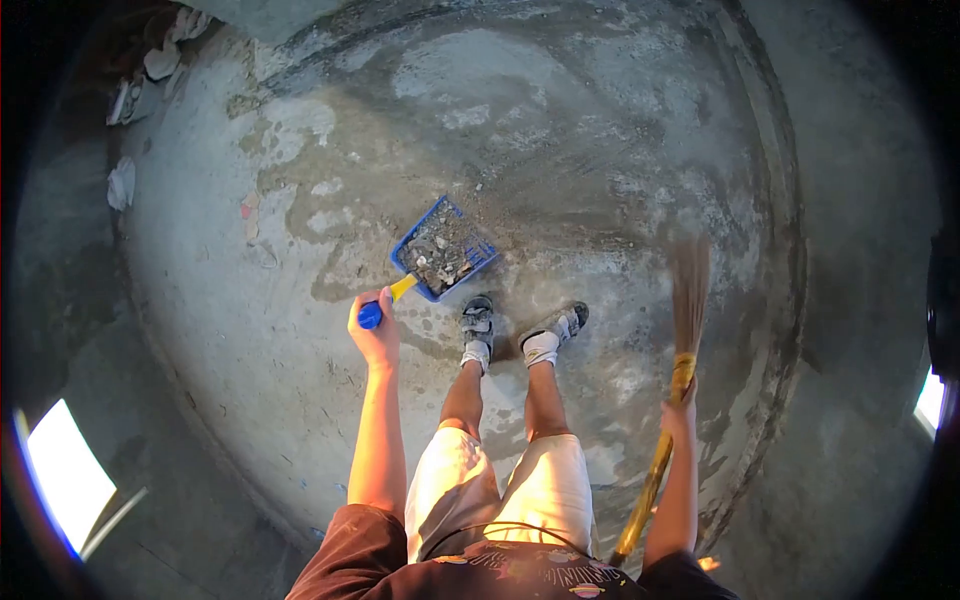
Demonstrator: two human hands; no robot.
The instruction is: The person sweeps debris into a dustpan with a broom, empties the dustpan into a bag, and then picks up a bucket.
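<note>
My left hand point(374, 330) is wrapped round the handle of a blue dustpan point(402, 247); the handle is yellow with a blue end. Grey rubble and dust point(438, 250) lie heaped in the pan, which is low over the floor ahead of my feet. On the right side, my right hand point(680, 412) grips the yellow stick of a broom point(686, 370). Its brown bristles point away from me and are blurred. The stick slants back down past my right hip.
The concrete floor point(240, 330) is stained and dusty, with loose grit near the pan. My shoes point(555, 328) stand just behind the dustpan. Pale debris point(162, 62) lies along the wall at the upper left. Walls rise on both sides, with a bright opening point(68, 475) at the lower left.
</note>
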